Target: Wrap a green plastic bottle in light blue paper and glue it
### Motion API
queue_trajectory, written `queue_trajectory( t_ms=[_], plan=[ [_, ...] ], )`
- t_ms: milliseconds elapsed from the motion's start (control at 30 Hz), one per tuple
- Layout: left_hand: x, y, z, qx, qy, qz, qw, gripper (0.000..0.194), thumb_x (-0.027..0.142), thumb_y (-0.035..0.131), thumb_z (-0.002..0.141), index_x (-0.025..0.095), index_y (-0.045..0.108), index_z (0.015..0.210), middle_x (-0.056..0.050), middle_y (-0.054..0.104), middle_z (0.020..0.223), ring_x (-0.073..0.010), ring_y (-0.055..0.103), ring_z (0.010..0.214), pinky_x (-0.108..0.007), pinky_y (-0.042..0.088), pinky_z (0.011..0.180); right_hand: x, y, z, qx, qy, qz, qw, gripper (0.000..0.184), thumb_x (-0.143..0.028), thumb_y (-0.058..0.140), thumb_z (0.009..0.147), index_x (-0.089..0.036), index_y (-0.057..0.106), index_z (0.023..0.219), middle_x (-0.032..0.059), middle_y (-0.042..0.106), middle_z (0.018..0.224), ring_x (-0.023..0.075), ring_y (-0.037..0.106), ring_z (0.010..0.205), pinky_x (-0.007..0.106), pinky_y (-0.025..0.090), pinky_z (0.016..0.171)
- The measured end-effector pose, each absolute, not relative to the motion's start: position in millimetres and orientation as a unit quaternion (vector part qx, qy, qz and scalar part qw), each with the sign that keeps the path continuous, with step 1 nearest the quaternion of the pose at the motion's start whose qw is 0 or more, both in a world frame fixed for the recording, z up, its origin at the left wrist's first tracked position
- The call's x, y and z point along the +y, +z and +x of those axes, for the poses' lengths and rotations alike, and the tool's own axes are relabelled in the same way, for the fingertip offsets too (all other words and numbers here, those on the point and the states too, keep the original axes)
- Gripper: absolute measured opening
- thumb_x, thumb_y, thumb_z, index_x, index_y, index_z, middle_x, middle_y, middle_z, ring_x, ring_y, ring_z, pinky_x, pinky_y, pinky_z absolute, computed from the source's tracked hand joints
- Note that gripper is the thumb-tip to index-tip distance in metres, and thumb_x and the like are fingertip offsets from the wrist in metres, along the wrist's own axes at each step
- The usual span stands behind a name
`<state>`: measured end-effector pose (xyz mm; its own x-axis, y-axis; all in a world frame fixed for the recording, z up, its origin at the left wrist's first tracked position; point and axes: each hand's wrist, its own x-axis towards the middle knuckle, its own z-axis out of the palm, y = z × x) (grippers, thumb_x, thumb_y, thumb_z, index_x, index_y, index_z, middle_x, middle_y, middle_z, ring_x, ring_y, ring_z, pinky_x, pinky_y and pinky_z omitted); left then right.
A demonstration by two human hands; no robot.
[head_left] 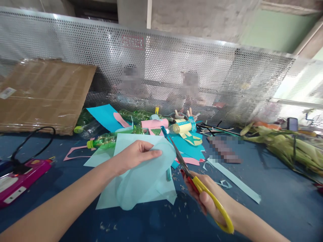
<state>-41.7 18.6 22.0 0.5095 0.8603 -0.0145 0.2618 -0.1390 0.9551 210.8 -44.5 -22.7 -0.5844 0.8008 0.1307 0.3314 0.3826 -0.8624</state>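
Between the thumb and fingers of my left hand (pixel 137 155) is a light blue paper cutout (pixel 146 176) with a rounded edge. Under it lie larger light blue sheets (pixel 108 198) on the dark blue table. My right hand (pixel 205 191) grips yellow-handled scissors (pixel 214 205), which have some red on the inner handle. Their blades (pixel 178 153) point up and away, just right of the cutout's rounded end. From this angle I cannot tell whether the blades touch the paper.
Behind the paper lie a green plastic bottle (pixel 104 140), a decorated bottle (pixel 183 127) and a bright blue sheet (pixel 104 116). A magenta power strip (pixel 27 178) sits left, cardboard (pixel 45 97) leans behind. Right are a paper strip (pixel 236 181), a phone (pixel 224 149) and corn husks (pixel 285 148).
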Motion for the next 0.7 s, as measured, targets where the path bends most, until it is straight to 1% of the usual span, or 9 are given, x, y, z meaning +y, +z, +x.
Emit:
queue_trajectory(
  t_ms=[300, 467, 600, 700],
  plan=[
    [16.7, 21.7, -42.1, 0.396, 0.292, 0.69, 0.531, 0.055, 0.046, 0.064, 0.082, 0.02, 0.025, 0.053, 0.008, 0.017, 0.054, -0.0067, 0.016, 0.047, -0.026, 0.012, 0.045, -45.6, -27.7, 211.1, -0.777, 0.42, -0.374, 0.285, 0.067, -0.087, 0.024, 0.077, -0.022, 0.038, 0.073, -0.0053, 0.037, 0.06, 0.0073, 0.028, 0.044, 0.022, 0.026, 0.034],
    [18.7, 20.5, -43.4, 0.396, 0.29, 0.687, 0.536, 0.055, 0.049, 0.064, 0.082, 0.02, 0.028, 0.054, 0.008, 0.019, 0.054, -0.0063, 0.017, 0.047, -0.025, 0.014, 0.044, -44.6, -24.8, 210.5, -0.781, 0.408, -0.38, 0.281, 0.068, -0.089, 0.023, 0.076, -0.022, 0.037, 0.071, -0.0051, 0.036, 0.058, 0.008, 0.025, 0.045, 0.023, 0.022, 0.036],
    [18.2, 22.7, -44.1, 0.398, 0.284, 0.68, 0.546, 0.051, 0.049, 0.065, 0.081, 0.019, 0.034, 0.054, 0.008, 0.027, 0.052, -0.0061, 0.023, 0.046, -0.023, 0.017, 0.042, -43.8, -23.3, 211.0, -0.792, 0.387, -0.384, 0.275, 0.069, -0.089, 0.022, 0.076, -0.022, 0.036, 0.07, -0.0048, 0.034, 0.059, 0.009, 0.023, 0.048, 0.024, 0.021, 0.04],
    [17.1, 26.6, -45.3, 0.4, 0.273, 0.678, 0.554, 0.045, 0.05, 0.065, 0.08, 0.018, 0.045, 0.057, 0.006, 0.038, 0.054, -0.007, 0.031, 0.047, -0.021, 0.022, 0.043, -43.6, -23.8, 211.7, -0.795, 0.381, -0.387, 0.27, 0.068, -0.088, 0.022, 0.077, -0.022, 0.036, 0.068, -0.0048, 0.033, 0.06, 0.0093, 0.023, 0.05, 0.025, 0.02, 0.043]
  ],
)
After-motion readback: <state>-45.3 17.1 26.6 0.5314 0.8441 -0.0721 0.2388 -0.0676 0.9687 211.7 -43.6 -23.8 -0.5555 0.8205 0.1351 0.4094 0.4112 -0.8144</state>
